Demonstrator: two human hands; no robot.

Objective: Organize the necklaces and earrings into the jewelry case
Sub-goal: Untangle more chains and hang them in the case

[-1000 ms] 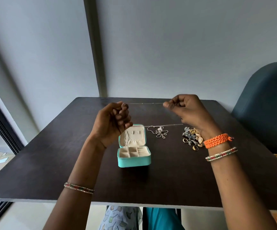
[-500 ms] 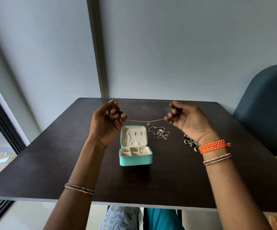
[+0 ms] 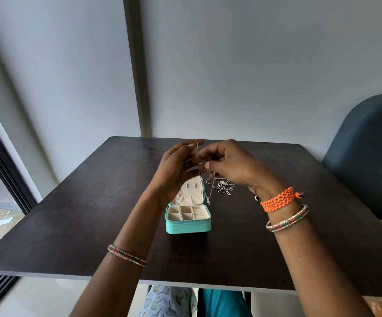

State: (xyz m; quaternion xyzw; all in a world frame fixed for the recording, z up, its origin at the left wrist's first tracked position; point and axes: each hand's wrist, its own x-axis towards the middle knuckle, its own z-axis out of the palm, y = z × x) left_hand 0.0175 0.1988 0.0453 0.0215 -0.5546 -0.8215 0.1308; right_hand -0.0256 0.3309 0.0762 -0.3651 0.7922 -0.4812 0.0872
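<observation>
Both hands pinch a thin necklace (image 3: 211, 191) above the open jewelry case (image 3: 188, 221), mid-frame.

The left hand (image 3: 176, 170) and right hand (image 3: 233, 165) meet, fingers curled on the chain; its pendant dangles right of the case. The case's cream compartments look empty, its lid partly hidden. A tangled chain pile (image 3: 223, 187) lies on the table (image 3: 71, 213); the right wrist covers most of the earrings (image 3: 257, 198).

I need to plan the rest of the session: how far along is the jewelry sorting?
Early. One chain seems to hang inside the lid of the open jewelry case; its tray compartments look bare. In hand: the left hand and right hand hold a thin necklace above the case, pendant dangling. Left: a tangle of chains on the table, plus pieces mostly hidden behind the right wrist.
</observation>
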